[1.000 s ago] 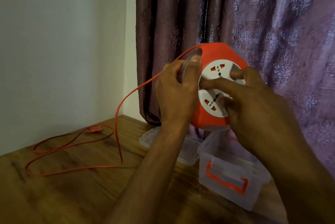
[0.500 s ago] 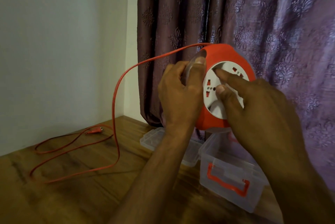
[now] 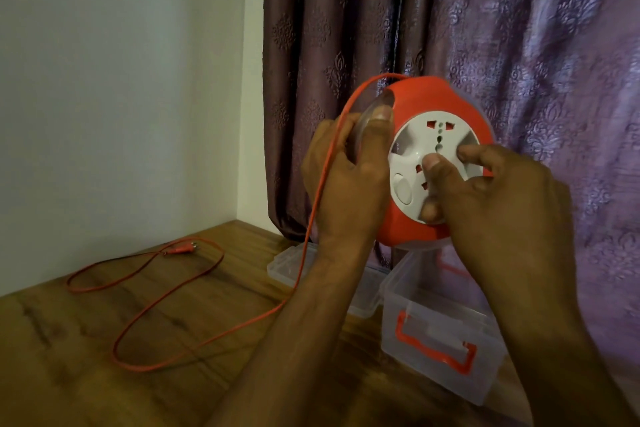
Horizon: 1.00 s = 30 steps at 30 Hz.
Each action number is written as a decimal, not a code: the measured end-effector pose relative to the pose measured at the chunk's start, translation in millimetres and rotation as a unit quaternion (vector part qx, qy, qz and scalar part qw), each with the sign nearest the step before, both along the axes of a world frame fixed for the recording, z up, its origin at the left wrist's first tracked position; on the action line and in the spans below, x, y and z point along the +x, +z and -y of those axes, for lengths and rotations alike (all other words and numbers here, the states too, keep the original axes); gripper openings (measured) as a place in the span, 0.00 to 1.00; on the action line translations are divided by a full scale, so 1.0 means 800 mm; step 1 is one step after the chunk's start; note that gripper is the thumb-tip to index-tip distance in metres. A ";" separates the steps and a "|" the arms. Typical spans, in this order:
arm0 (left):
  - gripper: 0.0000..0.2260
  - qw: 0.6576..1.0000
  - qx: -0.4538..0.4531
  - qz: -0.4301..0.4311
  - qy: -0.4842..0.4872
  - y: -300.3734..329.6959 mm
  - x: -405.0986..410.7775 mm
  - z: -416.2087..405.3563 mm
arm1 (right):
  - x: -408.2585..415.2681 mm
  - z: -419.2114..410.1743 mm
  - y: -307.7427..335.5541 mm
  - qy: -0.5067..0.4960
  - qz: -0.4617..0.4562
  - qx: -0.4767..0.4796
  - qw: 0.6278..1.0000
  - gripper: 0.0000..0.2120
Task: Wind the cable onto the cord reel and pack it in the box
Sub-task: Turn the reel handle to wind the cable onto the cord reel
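Head view: left hand (image 3: 346,177) grips reel (image 3: 440,104) by its clear rim, held up in front of curtain (image 3: 519,28). Right hand (image 3: 502,205) pinches white socket hub (image 3: 415,136) with curled fingers. Cable (image 3: 311,219) runs from reel top past left hand down to table (image 3: 69,357), looping there, plug (image 3: 185,248) near wall. Open box (image 3: 433,333) on table under reel, lid (image 3: 287,264) beside it.

Orange cord reel (image 3: 420,104), held aloft: left hand (image 3: 346,181) grips its rim, right hand (image 3: 491,205) fingers (image 3: 433,163) on white socket face (image 3: 415,146). Orange cable (image 3: 166,302) loops across worktop (image 3: 69,357). Clear box (image 3: 436,333) below.
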<state>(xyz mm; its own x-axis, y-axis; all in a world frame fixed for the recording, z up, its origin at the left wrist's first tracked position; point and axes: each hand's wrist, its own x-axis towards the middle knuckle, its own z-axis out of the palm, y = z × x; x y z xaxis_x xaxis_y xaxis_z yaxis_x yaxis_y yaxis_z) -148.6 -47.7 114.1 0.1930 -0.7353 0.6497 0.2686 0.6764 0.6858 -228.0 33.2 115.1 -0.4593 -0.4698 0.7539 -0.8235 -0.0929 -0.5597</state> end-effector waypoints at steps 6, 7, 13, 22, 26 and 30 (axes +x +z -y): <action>0.10 0.999 0.032 0.000 -0.014 0.002 0.004 0.001 | 0.005 -0.007 0.004 -0.040 -0.081 0.023 0.996 0.22; 0.10 0.999 0.036 -0.002 -0.015 0.002 0.005 0.002 | 0.005 -0.010 0.006 -0.037 -0.100 0.026 0.994 0.21; 0.12 0.998 0.043 -0.012 -0.043 0.001 0.002 0.002 | -0.002 -0.020 0.008 0.011 -0.200 0.131 0.971 0.25; 0.17 0.997 0.051 -0.005 -0.063 -0.001 0.002 0.002 | -0.009 -0.014 0.004 -0.028 -0.249 0.173 0.953 0.30; 0.19 0.996 0.053 -0.016 -0.063 -0.001 0.002 0.004 | -0.012 -0.011 0.003 -0.036 -0.236 0.157 0.958 0.31; 0.21 0.995 0.069 -0.013 -0.065 -0.002 0.001 0.007 | -0.011 -0.010 0.004 -0.032 -0.198 0.134 0.970 0.31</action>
